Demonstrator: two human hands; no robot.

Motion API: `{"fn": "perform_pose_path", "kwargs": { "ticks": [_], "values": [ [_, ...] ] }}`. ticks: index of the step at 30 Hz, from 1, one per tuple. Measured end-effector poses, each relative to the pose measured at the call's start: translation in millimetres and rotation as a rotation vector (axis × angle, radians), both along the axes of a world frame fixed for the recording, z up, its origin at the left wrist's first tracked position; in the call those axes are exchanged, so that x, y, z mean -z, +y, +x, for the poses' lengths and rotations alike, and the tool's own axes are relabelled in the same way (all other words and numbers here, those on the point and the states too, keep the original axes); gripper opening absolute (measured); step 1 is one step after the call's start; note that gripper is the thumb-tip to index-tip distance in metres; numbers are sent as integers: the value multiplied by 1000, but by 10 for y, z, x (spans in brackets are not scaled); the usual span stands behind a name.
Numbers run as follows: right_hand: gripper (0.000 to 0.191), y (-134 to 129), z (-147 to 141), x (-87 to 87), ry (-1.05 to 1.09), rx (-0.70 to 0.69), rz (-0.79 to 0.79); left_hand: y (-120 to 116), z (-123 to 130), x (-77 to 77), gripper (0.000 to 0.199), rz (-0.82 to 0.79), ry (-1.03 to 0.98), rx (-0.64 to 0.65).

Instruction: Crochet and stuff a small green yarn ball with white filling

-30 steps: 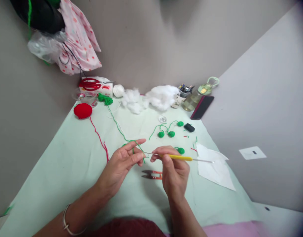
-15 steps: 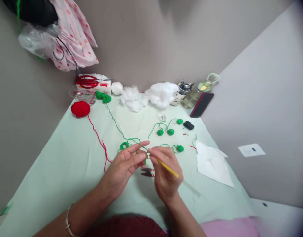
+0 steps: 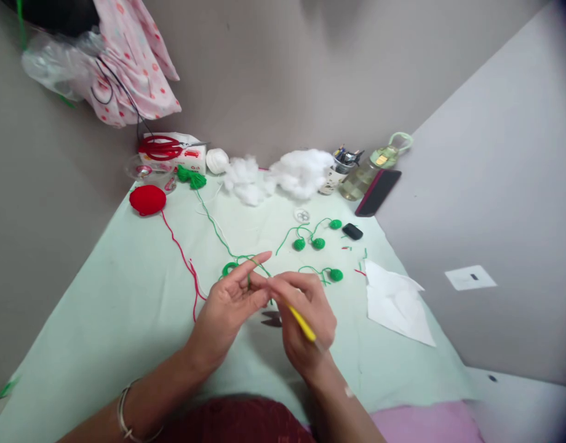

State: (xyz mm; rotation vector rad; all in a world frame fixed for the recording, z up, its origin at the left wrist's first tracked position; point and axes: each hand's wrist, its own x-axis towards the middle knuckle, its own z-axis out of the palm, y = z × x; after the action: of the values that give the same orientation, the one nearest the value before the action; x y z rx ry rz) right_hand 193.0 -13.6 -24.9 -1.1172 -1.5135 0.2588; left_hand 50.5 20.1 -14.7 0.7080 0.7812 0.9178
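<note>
A crochet hook with a yellow handle (image 3: 302, 323) is pinched in my right hand (image 3: 308, 320), its tip hidden by the fingers. Green yarn (image 3: 263, 268) runs over the raised index finger of my left hand (image 3: 237, 301), whose thumb and other fingers pinch close to the hook tip. The bit of work between the hands is mostly covered. A green ring of yarn (image 3: 228, 269) lies just behind the left hand. Dark blades of small snips (image 3: 271, 319) show on the cloth below the fingers, the handles hidden behind my right hand.
Several small green crocheted balls (image 3: 318, 243) with tails lie beyond my hands. A red yarn ball (image 3: 147, 200), green yarn bundle (image 3: 191, 177), white stuffing (image 3: 301, 173), pen cup (image 3: 338, 172), bottle (image 3: 363, 175) and phone (image 3: 379, 192) line the back. White paper (image 3: 398, 304) lies right.
My hands have drawn closer together, and the hook now points more steeply down toward me. My left index finger is raised higher. The view has shifted slightly.
</note>
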Motion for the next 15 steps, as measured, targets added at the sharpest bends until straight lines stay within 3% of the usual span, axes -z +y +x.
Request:
{"fn": "perform_pose_path", "kwargs": {
  "ticks": [3, 7, 11, 15],
  "values": [
    [43, -23, -34, 24, 34, 28, 45, -12, 17, -4, 55, -65, -26, 41],
    [23, 42, 34, -4, 354, -107, -152, 37, 0, -28, 37, -95, -73, 101],
    [14, 120, 99, -3, 693, -230, -322, 92, -47, -63, 31, -100, -47, 113],
    [17, 110, 87, -18, 632, -237, -281, 93, -60, -56, 29, -96, -32, 98]
  ]
}}
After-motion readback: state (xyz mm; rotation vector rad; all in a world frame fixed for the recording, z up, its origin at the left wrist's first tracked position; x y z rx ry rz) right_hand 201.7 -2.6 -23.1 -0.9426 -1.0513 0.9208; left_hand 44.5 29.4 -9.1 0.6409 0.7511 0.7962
